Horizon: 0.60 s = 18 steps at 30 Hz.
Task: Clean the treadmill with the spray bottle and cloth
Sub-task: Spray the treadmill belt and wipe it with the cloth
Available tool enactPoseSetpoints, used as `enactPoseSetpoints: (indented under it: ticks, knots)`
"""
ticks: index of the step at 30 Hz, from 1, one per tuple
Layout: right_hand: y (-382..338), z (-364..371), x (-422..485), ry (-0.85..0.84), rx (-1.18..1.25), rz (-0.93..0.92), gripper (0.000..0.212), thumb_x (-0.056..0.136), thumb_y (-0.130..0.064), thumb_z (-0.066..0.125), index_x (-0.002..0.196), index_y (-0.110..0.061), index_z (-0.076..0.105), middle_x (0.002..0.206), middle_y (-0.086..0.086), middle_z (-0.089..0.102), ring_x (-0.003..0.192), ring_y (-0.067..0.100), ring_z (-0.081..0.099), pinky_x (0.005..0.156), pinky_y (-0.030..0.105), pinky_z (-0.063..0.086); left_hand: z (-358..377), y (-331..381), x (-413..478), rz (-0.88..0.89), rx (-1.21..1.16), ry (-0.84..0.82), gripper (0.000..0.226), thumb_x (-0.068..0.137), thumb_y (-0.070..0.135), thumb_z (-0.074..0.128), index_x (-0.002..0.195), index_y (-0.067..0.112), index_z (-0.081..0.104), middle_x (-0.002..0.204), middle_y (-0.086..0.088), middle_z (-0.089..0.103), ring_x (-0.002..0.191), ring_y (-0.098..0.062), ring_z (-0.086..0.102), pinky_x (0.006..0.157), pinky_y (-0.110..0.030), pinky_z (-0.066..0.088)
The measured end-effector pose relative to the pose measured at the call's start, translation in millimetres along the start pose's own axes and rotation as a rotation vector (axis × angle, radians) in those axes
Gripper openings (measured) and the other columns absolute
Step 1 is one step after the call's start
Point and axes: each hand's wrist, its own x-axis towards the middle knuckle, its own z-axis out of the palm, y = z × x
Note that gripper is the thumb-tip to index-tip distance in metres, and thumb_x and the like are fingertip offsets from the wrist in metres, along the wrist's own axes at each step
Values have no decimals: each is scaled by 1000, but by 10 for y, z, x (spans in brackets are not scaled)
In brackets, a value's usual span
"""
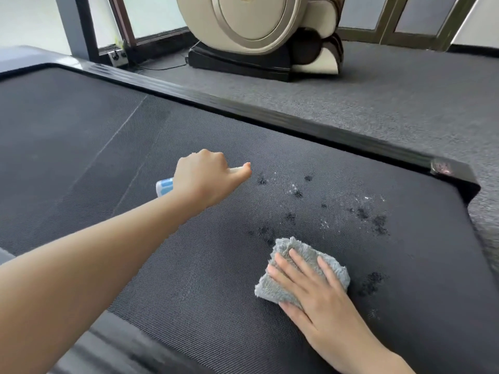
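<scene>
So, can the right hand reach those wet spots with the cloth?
Probably yes. The right hand presses the grey cloth on the treadmill belt just short of the wet spots, with only bare belt between. The left hand and spray bottle are off to the side.

The left hand (208,179) reaches out over the treadmill (102,157), its fingers curled round a blue and white spray bottle (164,186) that is mostly hidden under the hand, with the nozzle end pointing right across the belt. Dark wet spots (359,213) with small white flecks dot the woven belt to the right of the bottle. The right hand (310,290) lies flat, fingers spread, pressing a folded grey fluffy cloth (286,244) onto the belt just below the spots. A glossy black side rail (270,114) borders the belt on the far side. Beyond it lies grey carpet (378,90), where a beige massage chair (256,22) stands near a power strip (117,56).
</scene>
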Motion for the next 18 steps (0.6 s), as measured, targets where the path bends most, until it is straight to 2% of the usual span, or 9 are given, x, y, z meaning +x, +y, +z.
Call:
enactPoseSetpoints:
  ticks: [4,8,13,18]
  knots:
    - [47,95,16,129,-29,-52,50,101,-50,20,146,-31,34,154,-12,30,142,13,27,107,46,23,139,113,137,-17,15,18,62,87,59,38,47,13,42,52,-5,41,61,-31,47,61,-32,32]
    - [74,164,44,214,-60,-88,50,100,-52,21,141,-30,40,148,-8,41,137,15,36,103,46,29,243,204,337,-30,6,-68,60,86,57,38,50,10,44,55,-6,46,61,-30,49,60,-31,32]
    - [127,252,69,193,-142,-97,55,97,-59,22,140,-30,39,146,-7,43,134,15,38,101,46,32,325,371,623,-19,2,-60,66,84,67,37,50,12,44,56,-4,45,64,-29,50,64,-31,35]
    - [108,278,107,213,-174,-65,59,91,-67,26,134,-34,47,139,-12,50,131,12,43,97,42,37,462,470,838,-44,-2,21,61,87,61,36,50,12,43,53,-5,39,63,-30,48,62,-32,34]
